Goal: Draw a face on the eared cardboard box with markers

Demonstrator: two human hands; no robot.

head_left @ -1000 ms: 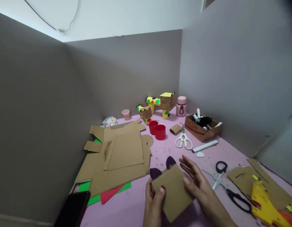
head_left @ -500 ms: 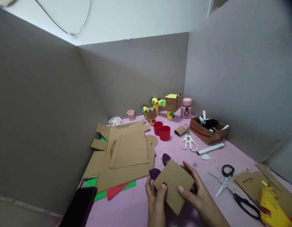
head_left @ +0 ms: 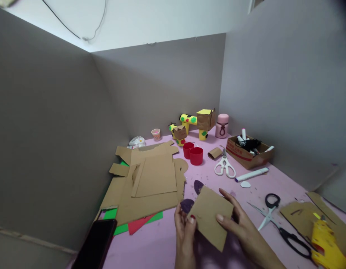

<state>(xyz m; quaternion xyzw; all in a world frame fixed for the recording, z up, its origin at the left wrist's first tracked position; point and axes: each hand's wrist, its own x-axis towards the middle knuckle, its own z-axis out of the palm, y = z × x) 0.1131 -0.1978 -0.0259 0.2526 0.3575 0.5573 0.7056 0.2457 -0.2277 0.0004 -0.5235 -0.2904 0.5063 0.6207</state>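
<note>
"So, gripping what?"
"Holding a square cardboard piece (head_left: 212, 215) with purple ear-shaped parts (head_left: 187, 206), over the near middle of the bench (head_left: 142, 252), clamped in the grip of left hand (head_left: 185, 239) at the left edge and right hand (head_left: 242, 231) at the right, both thumbs (head_left: 190, 226) on the flat face."
"And around?"
"To the right, open black-handled scissors (head_left: 270, 216), then a yellow glue gun (head_left: 326, 243). To the left, stacked cardboard sheets (head_left: 156, 179), with a dark phone (head_left: 96, 243) nearer. Farther off, two red cylinders (head_left: 196, 156) left of white scissors (head_left: 224, 162)."
</note>
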